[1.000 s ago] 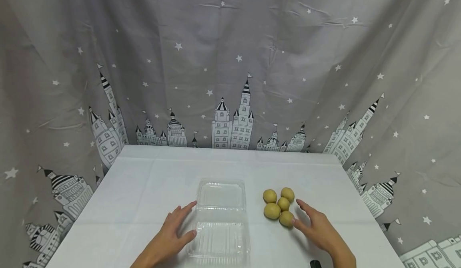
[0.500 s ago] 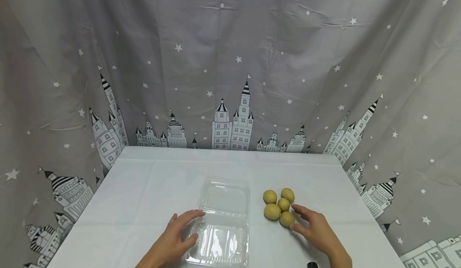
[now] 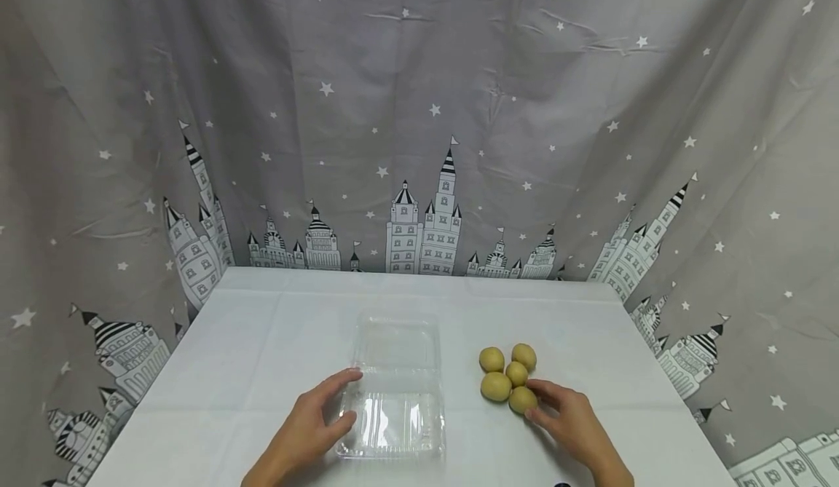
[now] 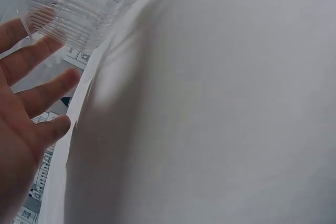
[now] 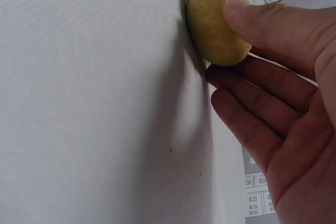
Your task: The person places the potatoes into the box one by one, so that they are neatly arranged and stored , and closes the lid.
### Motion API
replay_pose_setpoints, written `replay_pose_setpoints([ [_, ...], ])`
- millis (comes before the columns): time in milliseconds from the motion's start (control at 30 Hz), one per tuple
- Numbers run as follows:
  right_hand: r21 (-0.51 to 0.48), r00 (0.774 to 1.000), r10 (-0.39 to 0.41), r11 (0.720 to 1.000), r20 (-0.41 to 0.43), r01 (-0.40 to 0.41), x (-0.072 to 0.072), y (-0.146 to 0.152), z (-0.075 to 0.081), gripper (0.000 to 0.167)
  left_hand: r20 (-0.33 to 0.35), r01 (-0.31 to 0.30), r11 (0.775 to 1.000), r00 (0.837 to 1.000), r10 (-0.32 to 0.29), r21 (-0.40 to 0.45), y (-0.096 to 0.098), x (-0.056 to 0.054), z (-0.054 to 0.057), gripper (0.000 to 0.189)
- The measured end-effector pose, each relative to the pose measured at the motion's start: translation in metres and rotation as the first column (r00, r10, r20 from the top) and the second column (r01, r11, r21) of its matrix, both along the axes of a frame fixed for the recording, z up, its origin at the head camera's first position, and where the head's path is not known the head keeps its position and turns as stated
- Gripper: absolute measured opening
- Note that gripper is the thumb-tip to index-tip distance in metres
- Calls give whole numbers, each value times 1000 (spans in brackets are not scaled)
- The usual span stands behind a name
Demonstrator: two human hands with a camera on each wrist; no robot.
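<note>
A clear plastic clamshell container [image 3: 393,379] lies unfolded on the white table, lid away from me and ribbed base nearer. At its left edge is my left hand [image 3: 298,429], thumb and fingers spread apart; in the left wrist view the straight fingers [image 4: 50,93] reach to the ribbed plastic and partly show through it. To the right, several yellow-brown potatoes [image 3: 494,386] sit in a tight cluster. My right hand [image 3: 577,429] grips the nearest potato [image 5: 215,27], its thumb on one side and fingers curled round the other.
A white cloth [image 3: 262,341] covers the table. Behind and beside it hangs a grey curtain [image 3: 419,72] printed with castles and stars. A small dark object [image 3: 561,485] just shows at the bottom edge, left of the right forearm.
The clamshell container shifted right, then back left and slightly away from me, beside the left hand. My right hand moved left and its thumb and fingers closed in on the nearest potato.
</note>
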State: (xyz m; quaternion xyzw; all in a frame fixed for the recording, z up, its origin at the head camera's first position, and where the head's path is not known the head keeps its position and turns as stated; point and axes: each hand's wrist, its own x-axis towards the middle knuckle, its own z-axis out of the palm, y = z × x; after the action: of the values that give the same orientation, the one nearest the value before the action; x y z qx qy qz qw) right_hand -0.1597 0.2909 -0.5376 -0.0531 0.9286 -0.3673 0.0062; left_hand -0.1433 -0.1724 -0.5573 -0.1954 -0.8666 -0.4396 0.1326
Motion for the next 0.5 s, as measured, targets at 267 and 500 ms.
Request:
replay_pose_setpoints([
  [267,-12,1000,-2,1000,2,2,4,-2,-2,49,162,4,1000,987,-7,16,-8,-8,-1,70],
  [500,-6,1000,-12,1000,-25,12,6,-2,-3,46,329,58,996,941,-78,72,-13,-11,2,77],
])
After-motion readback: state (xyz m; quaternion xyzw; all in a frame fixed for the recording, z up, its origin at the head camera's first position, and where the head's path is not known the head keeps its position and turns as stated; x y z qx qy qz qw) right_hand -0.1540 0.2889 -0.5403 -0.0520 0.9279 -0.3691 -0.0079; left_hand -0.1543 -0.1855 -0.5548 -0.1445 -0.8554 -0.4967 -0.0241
